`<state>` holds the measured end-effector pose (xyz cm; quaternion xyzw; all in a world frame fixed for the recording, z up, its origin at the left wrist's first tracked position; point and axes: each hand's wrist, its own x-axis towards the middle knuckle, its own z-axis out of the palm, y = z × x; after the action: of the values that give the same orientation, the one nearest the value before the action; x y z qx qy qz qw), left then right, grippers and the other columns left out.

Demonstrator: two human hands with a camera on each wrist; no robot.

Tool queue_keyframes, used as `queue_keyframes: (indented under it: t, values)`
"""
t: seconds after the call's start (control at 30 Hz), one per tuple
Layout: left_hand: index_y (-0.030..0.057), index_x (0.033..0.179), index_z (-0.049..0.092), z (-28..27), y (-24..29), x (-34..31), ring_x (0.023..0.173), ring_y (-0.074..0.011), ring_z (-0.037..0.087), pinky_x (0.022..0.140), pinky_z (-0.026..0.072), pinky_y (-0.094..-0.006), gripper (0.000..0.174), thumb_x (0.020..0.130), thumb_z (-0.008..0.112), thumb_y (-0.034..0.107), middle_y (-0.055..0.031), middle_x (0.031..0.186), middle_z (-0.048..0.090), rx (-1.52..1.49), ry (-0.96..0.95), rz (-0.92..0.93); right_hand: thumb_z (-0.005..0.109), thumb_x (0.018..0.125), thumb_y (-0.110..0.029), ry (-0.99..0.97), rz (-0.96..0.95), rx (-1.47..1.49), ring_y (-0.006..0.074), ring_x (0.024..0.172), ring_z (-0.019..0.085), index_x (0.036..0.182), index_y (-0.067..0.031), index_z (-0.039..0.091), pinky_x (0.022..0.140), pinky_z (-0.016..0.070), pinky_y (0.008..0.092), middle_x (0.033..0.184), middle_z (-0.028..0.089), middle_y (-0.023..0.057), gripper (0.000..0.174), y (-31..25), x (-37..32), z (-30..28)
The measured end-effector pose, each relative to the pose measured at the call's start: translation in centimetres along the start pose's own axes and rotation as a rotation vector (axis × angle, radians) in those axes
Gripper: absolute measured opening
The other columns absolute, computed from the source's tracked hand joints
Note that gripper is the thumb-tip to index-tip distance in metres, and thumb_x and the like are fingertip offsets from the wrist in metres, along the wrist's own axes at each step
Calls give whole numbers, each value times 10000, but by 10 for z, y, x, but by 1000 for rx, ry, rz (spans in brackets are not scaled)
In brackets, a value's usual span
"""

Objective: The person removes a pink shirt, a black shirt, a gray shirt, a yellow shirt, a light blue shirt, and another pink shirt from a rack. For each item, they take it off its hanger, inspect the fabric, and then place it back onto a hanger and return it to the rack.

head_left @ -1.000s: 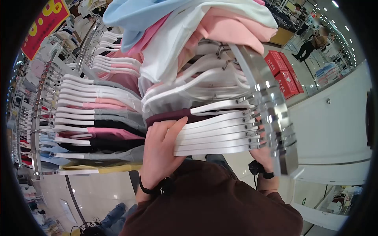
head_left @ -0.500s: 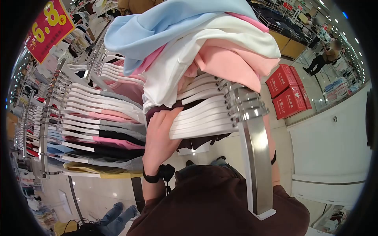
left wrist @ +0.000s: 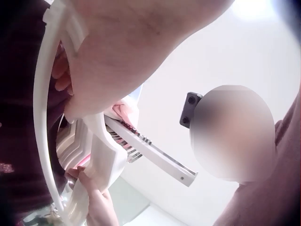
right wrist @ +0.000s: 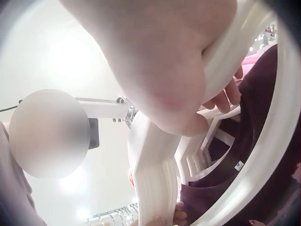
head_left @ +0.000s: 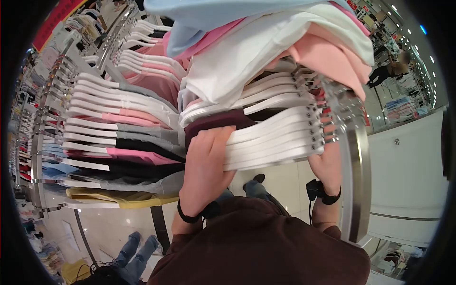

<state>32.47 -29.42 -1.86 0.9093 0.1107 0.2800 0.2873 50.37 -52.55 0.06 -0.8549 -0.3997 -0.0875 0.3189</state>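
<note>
A stack of white hangers carries dark maroon garments beneath the front end of a metal rail. My left hand grips the stack's left end, fingers over the top. At the other end, by the hooks, my right hand holds the hangers from the near side, its fingers mostly hidden in the head view. The left wrist view has the thumb of the left hand against a hanger and fingertips behind it. Curled fingers of the right hand wrap a hanger in the right wrist view.
Pink, white and blue clothes lie heaped over the rail. To the left, another rack holds several garments on white hangers. A white cabinet stands on the right. Someone's jeans-clad legs show at lower left.
The head view has shifted about. The right hand, mostly behind the metal bar half a second ago, now shows left of it. The left hand keeps its grip on the hangers.
</note>
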Motion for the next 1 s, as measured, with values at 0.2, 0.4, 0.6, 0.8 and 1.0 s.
queue_keyframes:
  t: [0.2, 0.4, 0.6, 0.8, 1.0]
  values:
    - [-7, 1274, 581, -6, 5, -20, 1026, -330, 614, 883, 482, -434, 648, 696, 826, 151, -145, 1162, 629, -116, -51, 77, 736, 835, -66, 33, 67, -74, 268, 1100, 664, 1261, -11, 621, 912, 535, 375, 1225, 654, 133, 444, 18, -50, -1]
    - [-11, 1291, 591, -11, 14, -36, 947, -299, 606, 809, 473, -400, 695, 659, 833, 152, -115, 1109, 618, -156, -135, 123, 678, 904, -160, -165, 168, -111, 267, 1352, 531, 1483, -16, 457, 1101, 447, 362, 1470, 543, 148, 636, 14, -94, -25]
    - [36, 1290, 625, 6, 17, -45, 999, -310, 591, 839, 455, -417, 652, 666, 790, 124, -105, 1124, 627, -138, -79, 42, 648, 922, -191, -98, 117, -3, 310, 1299, 538, 1459, -1, 468, 1079, 445, 394, 1397, 565, 163, 597, 35, -92, -28]
    - [23, 1330, 610, 18, 25, -53, 1172, -355, 576, 976, 469, -448, 605, 740, 742, 52, -160, 1275, 628, 5, 101, 15, 635, 923, -210, 99, 98, 627, 361, 1192, 578, 1391, 17, 521, 1017, 465, 433, 1268, 616, 183, 532, 29, -58, -17]
    - [-23, 1502, 442, 1, 65, -70, 1380, -438, 470, 1151, 394, -487, 776, 793, 747, 56, -258, 1500, 482, 186, -63, 11, 760, 749, -89, -10, -363, 9, 408, 1112, 578, 1390, 40, 497, 981, 461, 467, 1189, 618, 222, 705, 7, -48, -50]
